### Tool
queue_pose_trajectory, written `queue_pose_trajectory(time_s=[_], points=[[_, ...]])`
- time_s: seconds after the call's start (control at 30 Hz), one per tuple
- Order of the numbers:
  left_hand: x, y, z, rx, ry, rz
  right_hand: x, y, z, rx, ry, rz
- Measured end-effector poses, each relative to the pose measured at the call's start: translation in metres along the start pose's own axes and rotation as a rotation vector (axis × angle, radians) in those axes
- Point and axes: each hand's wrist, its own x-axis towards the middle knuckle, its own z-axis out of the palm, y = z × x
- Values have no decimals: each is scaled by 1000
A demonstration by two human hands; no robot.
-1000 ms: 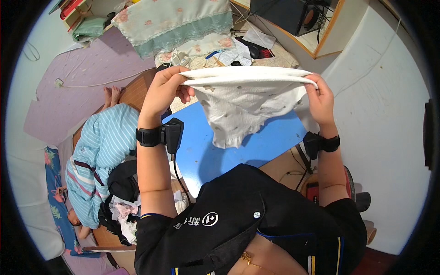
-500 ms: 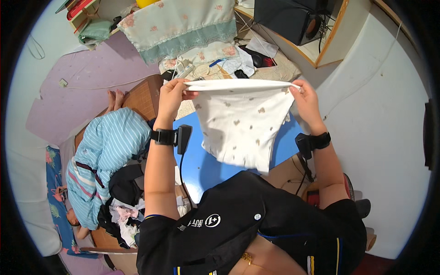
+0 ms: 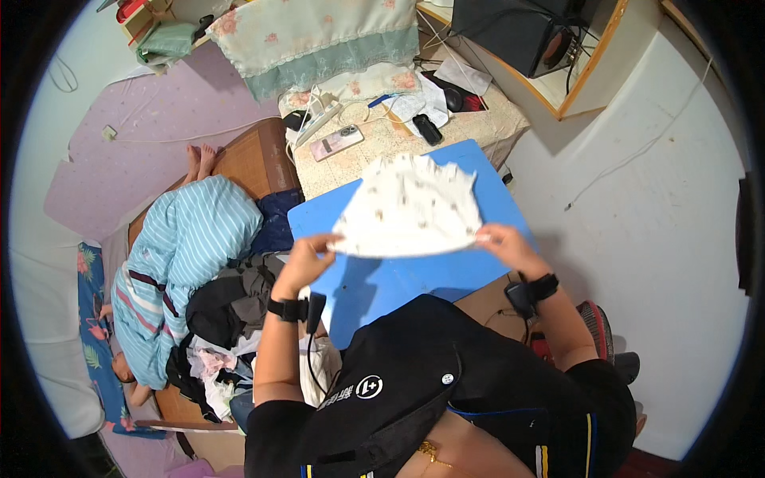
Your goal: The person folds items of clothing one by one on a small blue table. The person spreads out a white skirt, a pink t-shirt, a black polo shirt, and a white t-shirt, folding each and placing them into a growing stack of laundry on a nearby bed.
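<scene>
A white garment (image 3: 408, 209) with small brownish motifs is stretched between my two hands above the blue tabletop (image 3: 414, 279). Whether it is a top or bottoms I cannot tell. My left hand (image 3: 309, 259) pinches its near left corner; my right hand (image 3: 507, 243) pinches the near right one. Between them the near edge runs almost straight, sagging slightly. The far end, gathered and wavy, spreads toward the table's far side. A shadow falls on the blue surface below the left corner. Each of my wrists wears a black strap with a small black device and cable.
Beyond the table, a cloth-covered surface holds a phone (image 3: 336, 143), a black device (image 3: 428, 129), a power strip (image 3: 319, 123) and papers. At left, a person lies under a striped blue blanket (image 3: 187, 239), near piled clothes (image 3: 227, 307). A wooden shelf unit (image 3: 598, 72) stands at far right.
Both hands have come down and nearer to me with the garment. Its loose end, which hung toward me, now lies away from me, uncovering the phone and the table's far edge.
</scene>
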Motion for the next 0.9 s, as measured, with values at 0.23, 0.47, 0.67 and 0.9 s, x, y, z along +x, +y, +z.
queue_pose_trajectory(time_s=[0.23, 0.47, 0.67, 0.9], points=[[-35, -92, 52, 354, -337, -179, -17, 48, 60, -90, -501, 47], [-16, -54, 36, 40, -407, -76, 4, 14, 30, -10, -598, 178], [14, -37, 36, 121, -667, -249, 24, 24, 30, 47, -597, 140], [63, -88, 48, -632, -117, -294, 62, 70, 25, 369, -4, 164]])
